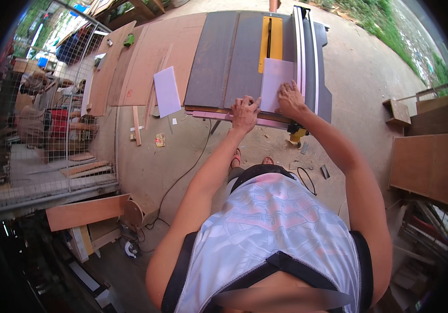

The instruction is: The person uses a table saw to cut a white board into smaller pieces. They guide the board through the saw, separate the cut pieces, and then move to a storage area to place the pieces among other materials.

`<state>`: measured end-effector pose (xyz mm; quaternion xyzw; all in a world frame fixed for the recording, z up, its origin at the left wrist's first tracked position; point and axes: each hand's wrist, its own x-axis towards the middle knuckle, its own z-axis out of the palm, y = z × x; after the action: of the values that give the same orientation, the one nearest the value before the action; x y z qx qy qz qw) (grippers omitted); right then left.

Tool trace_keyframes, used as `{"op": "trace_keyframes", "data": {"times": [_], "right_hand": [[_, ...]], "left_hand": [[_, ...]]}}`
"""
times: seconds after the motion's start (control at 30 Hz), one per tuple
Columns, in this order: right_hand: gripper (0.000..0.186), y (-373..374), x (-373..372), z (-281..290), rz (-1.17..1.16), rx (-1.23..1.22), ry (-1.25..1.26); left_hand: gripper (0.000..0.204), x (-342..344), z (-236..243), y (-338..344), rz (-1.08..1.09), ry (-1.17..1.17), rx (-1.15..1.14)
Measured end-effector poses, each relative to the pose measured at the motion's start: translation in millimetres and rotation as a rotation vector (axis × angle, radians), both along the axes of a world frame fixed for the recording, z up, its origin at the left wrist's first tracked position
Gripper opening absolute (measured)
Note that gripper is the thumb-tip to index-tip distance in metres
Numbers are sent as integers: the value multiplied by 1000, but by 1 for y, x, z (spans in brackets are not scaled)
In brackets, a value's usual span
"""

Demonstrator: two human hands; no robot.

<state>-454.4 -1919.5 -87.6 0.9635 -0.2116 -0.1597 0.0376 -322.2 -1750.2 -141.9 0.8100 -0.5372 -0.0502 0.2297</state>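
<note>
Pale panel (276, 73) beside the fence (299, 52), upper centre
Right hand (290, 99) spread open on top; left hand (246, 113), grip unclear. Press flush, clear of yellow insert (276, 36).

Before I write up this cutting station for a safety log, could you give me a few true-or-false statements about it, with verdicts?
1. The right hand rests on a lilac panel. True.
2. A silver rail runs along the right side of that panel. True.
3. The slotted plate in the saw table is green. False: the slotted plate is yellow.
4. The left hand is at the saw table's near edge. True.
5. The other lilac panel is right of the saw table. False: the other lilac panel is left of it.
</note>
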Motion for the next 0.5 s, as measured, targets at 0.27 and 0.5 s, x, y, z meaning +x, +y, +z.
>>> {"op": "trace_keyframes", "data": {"times": [0.27,0.5], "right_hand": [[79,-7,1,15,8,98,-11],[84,-2,-2,16,38,79,-22]], "left_hand": [[45,6,5,9,94,90,27],[34,101,-27,106,586,163,-382]]}}
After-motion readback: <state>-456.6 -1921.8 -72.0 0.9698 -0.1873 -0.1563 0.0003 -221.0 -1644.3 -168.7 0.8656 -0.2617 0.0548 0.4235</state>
